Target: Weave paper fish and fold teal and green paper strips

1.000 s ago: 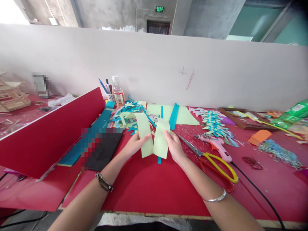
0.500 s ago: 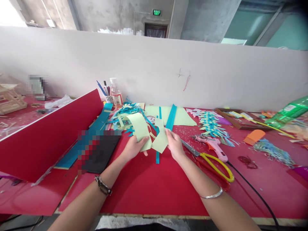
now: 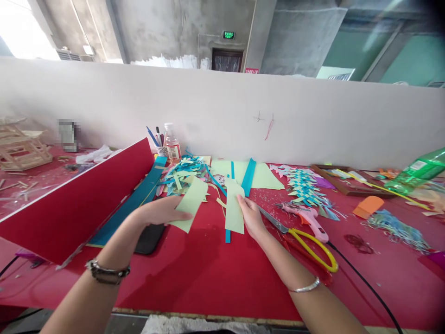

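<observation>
My left hand (image 3: pixel 158 214) pinches a pale green paper piece (image 3: pixel 190 204) and holds it above the red table (image 3: pixel 215 273), left of centre. My right hand (image 3: pixel 251 215) grips a second pale green strip (image 3: pixel 233 209) that hangs down over a thin blue strip (image 3: pixel 228 234) lying on the table. The two green pieces are apart, with a gap between them. Behind them lies a heap of blue and green paper strips (image 3: pixel 184 172).
Yellow-handled scissors (image 3: pixel 306 239) and a pink glue gun (image 3: pixel 308 215) lie right of my right hand, with a black cable (image 3: pixel 365 278). A raised red board (image 3: pixel 69 208) stands on the left. A woven paper piece (image 3: pixel 306 183), bottle (image 3: pixel 173 144) and green bottle (image 3: pixel 419 169) are further back.
The two green strips, held side by side before, have come apart. My left hand has carried its piece to the left and lifted it; my right hand stays with the other strip.
</observation>
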A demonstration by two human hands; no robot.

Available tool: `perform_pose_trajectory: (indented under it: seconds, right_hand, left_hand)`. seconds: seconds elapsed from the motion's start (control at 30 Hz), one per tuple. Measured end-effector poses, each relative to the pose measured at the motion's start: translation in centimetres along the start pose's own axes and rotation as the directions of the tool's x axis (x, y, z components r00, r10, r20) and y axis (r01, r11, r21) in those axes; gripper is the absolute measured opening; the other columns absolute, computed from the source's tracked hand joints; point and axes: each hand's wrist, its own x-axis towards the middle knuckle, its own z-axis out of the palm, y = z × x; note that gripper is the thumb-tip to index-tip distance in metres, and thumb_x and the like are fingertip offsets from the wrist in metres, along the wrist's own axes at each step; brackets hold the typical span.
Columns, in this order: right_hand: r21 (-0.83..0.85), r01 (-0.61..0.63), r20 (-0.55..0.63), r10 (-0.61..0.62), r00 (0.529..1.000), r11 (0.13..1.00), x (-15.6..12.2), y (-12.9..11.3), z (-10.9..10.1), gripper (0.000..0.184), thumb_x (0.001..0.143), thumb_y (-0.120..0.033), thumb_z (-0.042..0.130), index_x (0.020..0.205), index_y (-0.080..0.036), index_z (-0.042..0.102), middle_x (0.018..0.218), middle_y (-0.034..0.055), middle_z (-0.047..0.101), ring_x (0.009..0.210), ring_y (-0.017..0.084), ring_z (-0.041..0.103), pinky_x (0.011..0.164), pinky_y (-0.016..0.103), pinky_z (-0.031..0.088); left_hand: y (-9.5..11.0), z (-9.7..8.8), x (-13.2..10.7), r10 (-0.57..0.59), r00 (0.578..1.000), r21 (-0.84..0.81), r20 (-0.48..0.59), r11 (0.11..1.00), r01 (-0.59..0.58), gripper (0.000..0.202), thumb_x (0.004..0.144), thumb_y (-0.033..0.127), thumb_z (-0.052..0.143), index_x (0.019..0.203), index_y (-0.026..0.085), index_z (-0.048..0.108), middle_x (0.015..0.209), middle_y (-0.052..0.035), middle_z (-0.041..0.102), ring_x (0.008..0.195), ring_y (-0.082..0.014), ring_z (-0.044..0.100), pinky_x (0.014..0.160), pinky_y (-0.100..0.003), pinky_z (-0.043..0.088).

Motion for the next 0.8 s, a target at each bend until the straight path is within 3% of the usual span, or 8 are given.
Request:
perform_pose_trajectory:
  seconds: [0.07, 0.17, 0.33, 0.4, 0.43, 0.53, 0.67, 0.8]
  right_hand:
    - [-0.016, -0.009, 0.022, 0.009, 1.0, 1.0, -0.2, -0.1, 0.1, 0.045, 0.061, -0.057, 0.057, 0.083, -0.017, 0.064, 0.076, 0.0037, 0.068, 0.069, 0.02, 0.062, 0.055, 0.026, 0.046]
    - [-0.024, -0.028, 0.042, 0.028, 0.999, 0.999, -0.2, -0.1, 0.2, 0.046, 0.061, -0.057, 0.058, 0.081, -0.016, 0.065, 0.074, 0.0049, 0.068, 0.067, 0.021, 0.062, 0.053, 0.027, 0.046]
    - [0.0, -0.03, 0.077, 0.03, 0.997, 1.0, -0.1, 0.1, 0.2, 0.044, 0.06, -0.056, 0.059, 0.081, -0.018, 0.065, 0.081, 0.0052, 0.068, 0.074, 0.023, 0.062, 0.056, 0.028, 0.047]
    - [0.007, -0.025, 0.087, 0.024, 0.996, 1.0, -0.1, 0.2, 0.2, 0.044, 0.06, -0.056, 0.059, 0.082, -0.018, 0.065, 0.081, 0.0053, 0.068, 0.076, 0.023, 0.062, 0.057, 0.028, 0.047]
    - [0.009, -0.019, 0.092, 0.018, 0.996, 1.0, -0.1, 0.2, 0.2, 0.044, 0.06, -0.056, 0.059, 0.082, -0.018, 0.064, 0.08, 0.0053, 0.068, 0.076, 0.023, 0.062, 0.057, 0.028, 0.047]
    - [0.008, -0.005, 0.118, 0.004, 0.993, 1.0, 0.0, 0.5, 0.2, 0.045, 0.062, -0.055, 0.058, 0.085, -0.017, 0.063, 0.08, 0.005, 0.068, 0.076, 0.023, 0.061, 0.057, 0.028, 0.047]
    - [0.014, -0.004, 0.134, 0.002, 0.991, 1.0, 0.0, 0.6, 0.2, 0.045, 0.063, -0.054, 0.058, 0.089, -0.017, 0.063, 0.082, 0.0047, 0.067, 0.075, 0.022, 0.061, 0.057, 0.028, 0.047]
    - [0.013, -0.002, 0.118, 0.001, 0.993, 1.0, -0.3, 0.4, 0.2, 0.039, 0.064, -0.052, 0.059, 0.082, -0.018, 0.064, 0.078, 0.0046, 0.067, 0.075, 0.023, 0.062, 0.059, 0.029, 0.048]
  left_hand:
    - [0.4, -2.2, -0.2, -0.032, 0.997, 0.245, 0.072, 0.969, 0.013, 0.022, 0.053, 0.036, 0.066, 0.047, 0.017, 0.056, 0.044, 0.0017, 0.053, 0.038, -0.012, 0.044, 0.036, -0.02, 0.027]
    - [0.9, -5.2, -0.3, 0.063, 0.981, 0.538, -0.183, 0.842, 0.047, 0.026, 0.064, 0.039, 0.058, 0.054, 0.015, 0.057, 0.05, 0.0007, 0.053, 0.049, -0.0137, 0.047, 0.045, -0.02, 0.029]
    - [-1.4, -8.8, -1.3, 0.376, 0.717, 0.674, -0.587, 0.718, 0.175, 0.034, 0.078, 0.034, 0.041, 0.104, 0.013, 0.049, 0.091, -0.002, 0.057, 0.078, -0.0152, 0.05, 0.065, -0.019, 0.034]
    - [-3.6, -9.5, -2.0, 0.196, 0.763, 0.546, -0.616, 0.804, 0.234, 0.042, 0.075, 0.035, 0.045, 0.111, 0.013, 0.043, 0.091, -0.0018, 0.057, 0.074, -0.0144, 0.05, 0.062, -0.019, 0.035]
    - [-4.9, -9.7, -2.3, 0.08, 0.827, 0.455, -0.556, 0.862, 0.223, 0.047, 0.072, 0.035, 0.05, 0.113, 0.013, 0.04, 0.091, -0.0019, 0.058, 0.072, -0.014, 0.05, 0.061, -0.018, 0.036]
    - [-7.8, -9.9, -3.5, -0.076, 0.908, 0.316, -0.413, 0.923, 0.221, 0.043, 0.071, 0.041, 0.051, 0.105, 0.015, 0.049, 0.082, 0.002, 0.061, 0.07, -0.013, 0.051, 0.059, -0.016, 0.038]
    - [-8.6, -10.0, -4.3, -0.239, 0.9, 0.08, -0.366, 0.955, 0.286, 0.038, 0.067, 0.046, 0.054, 0.092, 0.017, 0.057, 0.067, 0.007, 0.061, 0.063, -0.0117, 0.05, 0.056, -0.015, 0.037]
    - [-7.0, -10.3, -2.1, -0.129, 0.889, 0.088, -0.439, 0.979, 0.185, 0.025, 0.06, 0.028, 0.063, 0.077, 0.009, 0.062, 0.054, 0.0038, 0.058, 0.053, -0.0119, 0.049, 0.05, -0.017, 0.036]
